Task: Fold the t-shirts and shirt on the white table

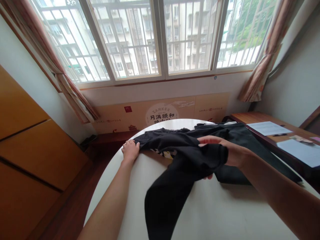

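A black shirt [175,170] with a white and yellow print lies across the white round table [160,206], bunched on the right. My left hand [130,150] is closed on the shirt's far left corner at the table's edge. My right hand [233,151] grips a raised fold of the same shirt, its fingers partly hidden behind the cloth. From that fold a long dark strip of the fabric hangs toward me. Beside my right hand, folded dark trousers [255,150] lie on the table's right side.
At the right stands a brown wooden desk [242,118] bearing paper sheets [268,128]. Behind the table, a beige printed banner [112,115] runs below the barred window [162,78]. Wooden cabinets [27,140] stand on the left.
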Demonstrator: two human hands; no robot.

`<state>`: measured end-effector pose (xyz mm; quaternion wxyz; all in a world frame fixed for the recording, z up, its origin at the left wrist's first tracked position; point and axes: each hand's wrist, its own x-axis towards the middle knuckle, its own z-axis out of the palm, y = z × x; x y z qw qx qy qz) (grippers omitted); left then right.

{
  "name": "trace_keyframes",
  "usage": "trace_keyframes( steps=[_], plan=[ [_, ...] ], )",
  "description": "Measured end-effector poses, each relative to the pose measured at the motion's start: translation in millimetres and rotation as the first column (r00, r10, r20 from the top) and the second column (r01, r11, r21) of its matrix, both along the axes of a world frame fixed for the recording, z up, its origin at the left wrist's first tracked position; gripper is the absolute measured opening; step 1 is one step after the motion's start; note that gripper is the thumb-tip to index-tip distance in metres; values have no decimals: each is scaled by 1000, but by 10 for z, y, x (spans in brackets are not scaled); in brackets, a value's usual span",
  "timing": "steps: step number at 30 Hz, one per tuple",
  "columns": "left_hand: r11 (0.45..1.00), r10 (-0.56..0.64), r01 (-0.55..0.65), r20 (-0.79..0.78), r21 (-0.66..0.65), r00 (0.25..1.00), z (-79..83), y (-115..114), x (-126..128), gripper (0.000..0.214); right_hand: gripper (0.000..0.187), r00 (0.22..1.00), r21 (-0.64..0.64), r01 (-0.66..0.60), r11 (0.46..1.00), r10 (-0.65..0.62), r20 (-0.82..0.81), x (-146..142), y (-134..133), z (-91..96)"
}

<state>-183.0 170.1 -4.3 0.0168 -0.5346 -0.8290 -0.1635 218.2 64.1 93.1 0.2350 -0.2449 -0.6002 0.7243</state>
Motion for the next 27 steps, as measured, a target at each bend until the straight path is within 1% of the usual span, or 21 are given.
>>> trace_keyframes(
  steps=[1,2,3,4,5,7,9,10,12,13,14,16,17,18,19,20,22,23,24,25,27],
  plan=[
    [1000,-7,7,8,0,1000,-1,-1,1,47,42,983,30,-127,991,122,140,33,7,5],
    [1000,-13,13,17,1,1000,-1,-1,4,47,42,926,67,-255,965,223,306,53,7,6],
    [1000,-18,18,26,1,999,4,-1,9,46,43,852,88,-356,930,284,439,59,2,1],
    [1000,-23,23,38,1,999,14,0,16,45,44,802,87,-414,906,318,506,53,-7,-7],
    [1000,-28,28,50,2,998,33,3,28,45,45,794,85,-424,902,324,515,35,-16,-18],
    [999,-32,31,70,15,997,107,12,67,44,48,875,107,-327,939,258,410,-20,-20,-41],
    [998,-53,49,93,47,994,236,20,134,41,48,962,122,-135,983,101,253,-74,8,-66],
    [995,-88,82,108,60,990,321,19,181,37,47,981,117,-36,992,13,191,-93,35,-81],
    [972,-221,201,174,126,960,527,-7,301,28,45,980,109,148,983,-160,117,-113,107,-120],
    [942,-313,270,223,201,923,643,-38,373,25,45,960,125,246,961,-260,103,-118,146,-144],
    [896,-410,329,269,300,872,763,-84,451,24,45,923,158,354,922,-371,98,-121,182,-171],
    [776,-584,392,327,494,743,1000,-223,618,25,44,810,231,550,802,-580,84,-133,237,-225],
    [722,-656,429,339,543,674,1108,-313,703,26,44,757,249,617,747,-650,75,-143,254,-249],
    [685,-712,496,347,534,611,1201,-413,787,28,43,722,247,656,713,-688,69,-156,263,-268],
    [654,-755,592,359,470,549,1275,-517,870,30,42,707,230,676,700,-704,66,-171,266,-282],
    [614,-785,701,381,364,489,1324,-618,952,31,41,699,208,688,695,-712,64,-187,263,-290],
    [485,-802,868,451,107,393,1343,-792,1116,34,39,681,179,711,680,-729,63,-218,246,-292],
    [420,-796,907,484,10,363,1315,-853,1197,35,39,672,171,721,672,-738,62,-233,233,-286],
    [375,-792,926,504,-44,344,1268,-893,1275,38,39,667,162,728,666,-743,59,-246,218,-277],
    [352,-796,934,506,-60,332,1208,-913,1347,39,41,668,152,730,667,-742,52,-257,200,-264],
    [359,-826,933,463,-10,322,1083,-903,1462,34,47,687,136,716,685,-726,39,-273,159,-226]
  ],
)
